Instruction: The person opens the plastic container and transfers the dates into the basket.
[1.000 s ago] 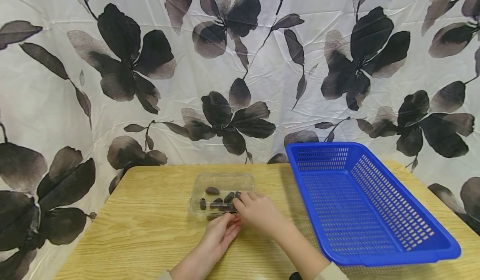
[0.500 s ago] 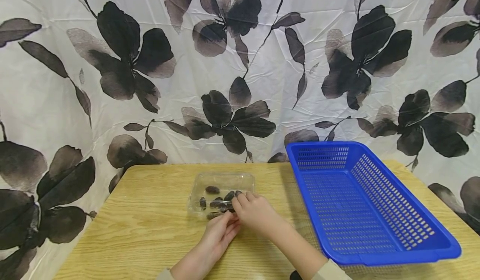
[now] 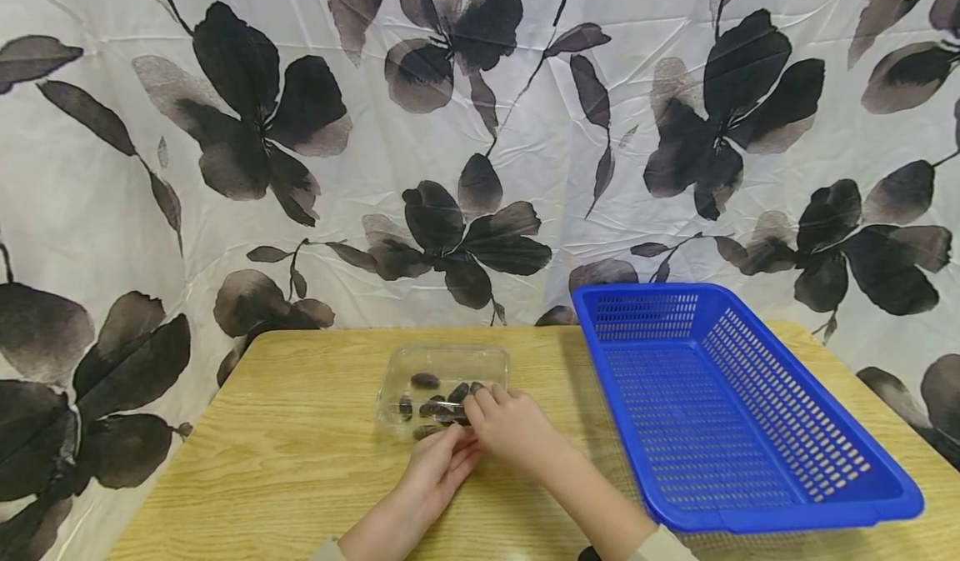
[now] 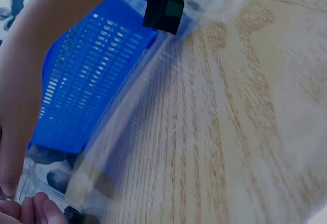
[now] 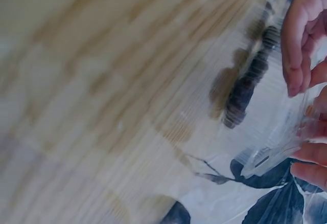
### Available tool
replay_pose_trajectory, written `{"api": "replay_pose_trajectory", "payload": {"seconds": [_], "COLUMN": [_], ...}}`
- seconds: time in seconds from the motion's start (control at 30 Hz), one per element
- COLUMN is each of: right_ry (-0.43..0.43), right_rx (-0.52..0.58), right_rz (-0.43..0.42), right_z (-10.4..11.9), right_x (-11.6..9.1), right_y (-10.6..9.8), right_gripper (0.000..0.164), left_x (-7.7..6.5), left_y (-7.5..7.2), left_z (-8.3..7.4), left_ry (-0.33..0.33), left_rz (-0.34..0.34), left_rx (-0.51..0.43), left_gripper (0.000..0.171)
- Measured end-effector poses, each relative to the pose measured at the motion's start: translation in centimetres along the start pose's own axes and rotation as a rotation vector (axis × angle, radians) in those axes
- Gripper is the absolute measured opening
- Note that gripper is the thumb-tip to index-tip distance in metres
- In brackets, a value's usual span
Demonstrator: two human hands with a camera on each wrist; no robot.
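Observation:
A clear plastic clamshell box (image 3: 450,363) rests on the table. Several dark brown, wrinkled ovals that look like dates (image 3: 425,381) lie in it, with a row of the dates (image 5: 244,88) pressed along its side in the right wrist view. My left hand (image 3: 433,471) holds the box's near edge, thumb uppermost. Just beyond it my right hand (image 3: 513,429) grips the near right corner, fingers curled over the rim. The hands meet there and hide that corner. In the left wrist view, left fingertips (image 4: 43,209) show only at the lower left.
To the right, a large blue slotted basket (image 3: 705,428) stands on the wood-grain table (image 3: 262,444). Behind the table hangs a floral cloth (image 3: 315,177). A small dark object (image 3: 589,553) shows by the right forearm at the bottom edge.
Both hands keep to the same corner of the box, with only a very slight shift of the right fingers. Glare on the plastic near the dates has changed; box and basket stay put.

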State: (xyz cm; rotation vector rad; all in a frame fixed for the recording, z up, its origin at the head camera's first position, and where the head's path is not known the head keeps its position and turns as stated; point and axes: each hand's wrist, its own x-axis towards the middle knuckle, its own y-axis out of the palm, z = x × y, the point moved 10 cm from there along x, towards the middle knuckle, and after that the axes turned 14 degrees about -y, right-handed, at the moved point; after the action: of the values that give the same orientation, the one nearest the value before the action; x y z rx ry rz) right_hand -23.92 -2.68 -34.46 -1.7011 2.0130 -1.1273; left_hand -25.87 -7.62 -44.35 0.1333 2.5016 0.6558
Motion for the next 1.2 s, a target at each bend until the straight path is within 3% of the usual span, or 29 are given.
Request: {"api": "replay_pose_trajectory", "payload": {"seconds": [0.27, 0.47, 0.63, 0.77, 0.87, 1.07, 1.2], "right_ry": [0.067, 0.115, 0.129, 0.150, 0.178, 0.278, 0.374], "right_rx": [0.026, 0.067, 0.093, 0.144, 0.183, 0.289, 0.419], "right_rz": [-0.032, -0.040, -0.005, -0.004, -0.025, -0.148, -0.258], "right_z": [-0.8, -1.4, -1.5, -1.8, -2.3, -3.8, -5.0], "right_x": [0.1, 0.2, 0.1, 0.0, -0.1, -0.8, -1.1], "right_y": [-0.7, -0.9, -0.7, -0.8, -0.9, -1.6, -1.5], "right_gripper": [0.033, 0.038, 0.032, 0.033, 0.040, 0.034, 0.034], "left_x": [-0.1, -0.1, -0.3, -0.6, -1.2, -2.3, -2.8], "left_y": [-0.1, 0.0, -0.3, -1.8, -3.3, -6.3, -8.1], "left_z": [-0.1, -0.2, 0.3, 0.9, 0.9, -1.7, -4.1], "left_ry": [0.008, 0.008, -0.060, -0.154, -0.179, -0.067, -0.017], "left_rz": [0.015, 0.033, 0.065, -0.009, -0.096, -0.219, -0.268], "left_rx": [0.019, 0.047, 0.048, 0.068, 0.042, -0.028, -0.004], "left_gripper": [0.024, 0.031, 0.028, 0.038, 0.045, 0.041, 0.031]}}
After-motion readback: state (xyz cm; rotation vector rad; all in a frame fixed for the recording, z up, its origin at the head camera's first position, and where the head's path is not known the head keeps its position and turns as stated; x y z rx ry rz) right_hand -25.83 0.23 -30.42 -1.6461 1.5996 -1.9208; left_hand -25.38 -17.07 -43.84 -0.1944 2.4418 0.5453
